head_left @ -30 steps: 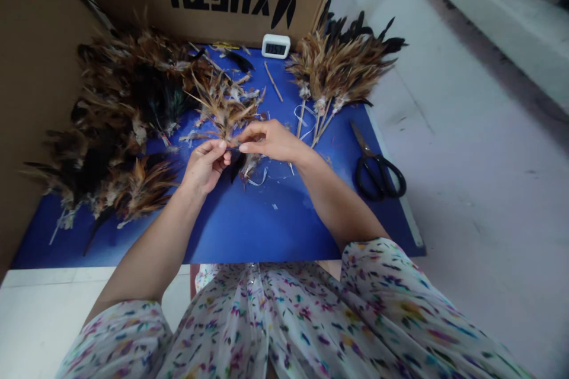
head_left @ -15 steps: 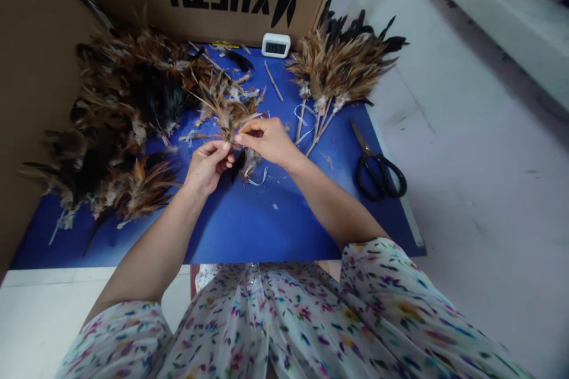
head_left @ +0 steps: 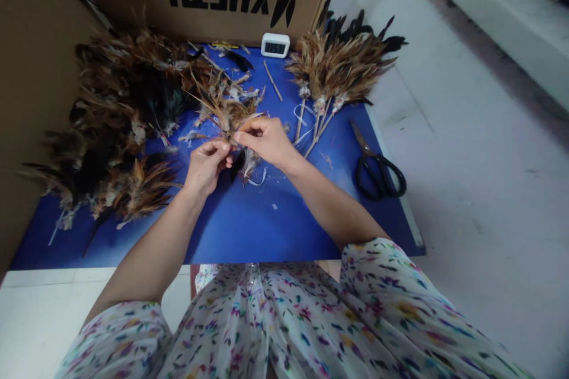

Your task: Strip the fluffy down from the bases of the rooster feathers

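Near the middle of the blue table (head_left: pixel 267 231), both my hands meet at the base of a small bunch of brown feathers (head_left: pixel 229 108). My left hand (head_left: pixel 207 167) pinches the lower end between thumb and forefinger. From the other side my right hand (head_left: pixel 264 139) is closed on the same bunch, thumb against forefinger. Its tips fan out away from me. Just below my fingers lie a dark and white feather tuft (head_left: pixel 249 163) and a loop of white string (head_left: pixel 258 179). What exactly sits between the fingertips is too small to tell.
Heaped brown and black feathers (head_left: pixel 111 106) cover the left side. Feather bundles on sticks (head_left: pixel 340 68) lie at the back right. Black-handled scissors (head_left: pixel 377 172) rest near the right edge. A white digital clock (head_left: pixel 275 45) stands before a cardboard box (head_left: pixel 242 18). A loose stick (head_left: pixel 272 80) lies nearby.
Almost nothing differs. Both hands stay at the base of the feather bunch, with only a very slight shift of the fingers and the view.
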A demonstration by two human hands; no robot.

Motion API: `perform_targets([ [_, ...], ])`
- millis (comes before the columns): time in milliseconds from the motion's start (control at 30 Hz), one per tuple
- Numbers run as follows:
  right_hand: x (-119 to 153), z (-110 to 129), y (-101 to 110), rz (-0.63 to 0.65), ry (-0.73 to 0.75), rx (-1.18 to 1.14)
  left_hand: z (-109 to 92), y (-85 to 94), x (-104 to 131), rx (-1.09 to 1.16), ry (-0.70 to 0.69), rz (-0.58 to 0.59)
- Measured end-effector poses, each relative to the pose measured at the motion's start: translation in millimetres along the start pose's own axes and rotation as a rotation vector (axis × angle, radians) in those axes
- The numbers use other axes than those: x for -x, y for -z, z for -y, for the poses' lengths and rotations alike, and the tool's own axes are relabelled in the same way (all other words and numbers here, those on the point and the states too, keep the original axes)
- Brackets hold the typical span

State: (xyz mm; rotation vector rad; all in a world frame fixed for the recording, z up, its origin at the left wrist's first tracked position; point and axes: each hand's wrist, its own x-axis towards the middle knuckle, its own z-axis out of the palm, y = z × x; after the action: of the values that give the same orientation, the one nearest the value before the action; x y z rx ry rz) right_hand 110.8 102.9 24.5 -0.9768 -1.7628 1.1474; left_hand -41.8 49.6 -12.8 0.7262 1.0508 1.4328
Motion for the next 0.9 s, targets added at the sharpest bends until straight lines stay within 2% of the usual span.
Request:
perform_targets([
  [333,0.8,1.4,-0.2,-0.019,-0.005,0.019,-0.9,-1.7,0.9,0.001,0.010,-0.026],
  [567,0.7,-0.4,-2.7,-0.043,0.033,0.035,1.8,0.4,0.2,-0.012,-0.044,-0.005],
  [900,3.2,-2.9,-7.9,-0.055,0.065,0.126,2.8,-0.4,-0.2,-0.078,-0.124,-0.043],
])
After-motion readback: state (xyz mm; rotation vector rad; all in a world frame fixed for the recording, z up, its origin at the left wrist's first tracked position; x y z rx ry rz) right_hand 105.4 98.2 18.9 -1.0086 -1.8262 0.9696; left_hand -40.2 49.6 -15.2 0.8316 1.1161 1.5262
